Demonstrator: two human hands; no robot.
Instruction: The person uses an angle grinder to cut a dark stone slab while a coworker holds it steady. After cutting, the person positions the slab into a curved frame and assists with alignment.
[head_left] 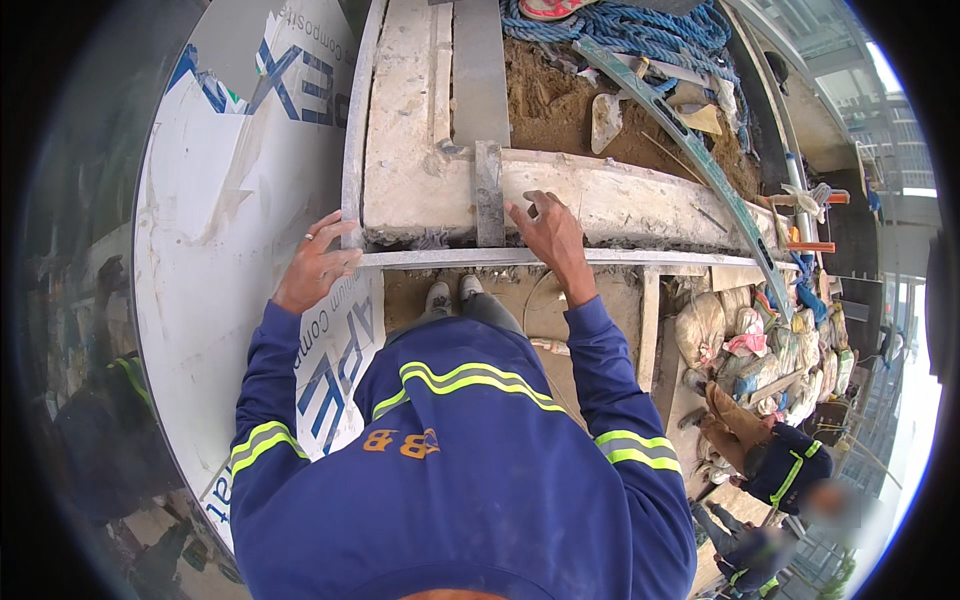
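At the near left corner of a concrete ledge (620, 200), my left hand (322, 264) rests its spread fingertips against the grey edging strip (352, 130). My right hand (550, 232) is over the front of the ledge, fingers loosely bent and apart, with nothing visible between them. Its thumb side is close to a short flat grey piece (489, 195) lying across the ledge; whether they touch I cannot tell. Along the ledge's front runs a thin pale strip (470, 258). A long teal spirit level (690, 150) leans diagonally over the right part of the ledge.
White printed panels (230, 190) stand at left. Behind the ledge are sandy soil (545, 90), blue rope (640, 30) and a pale flat scrap (606, 122). Filled sacks (700, 328) are piled at right, near a bending co-worker (785, 465) and another person (750, 560).
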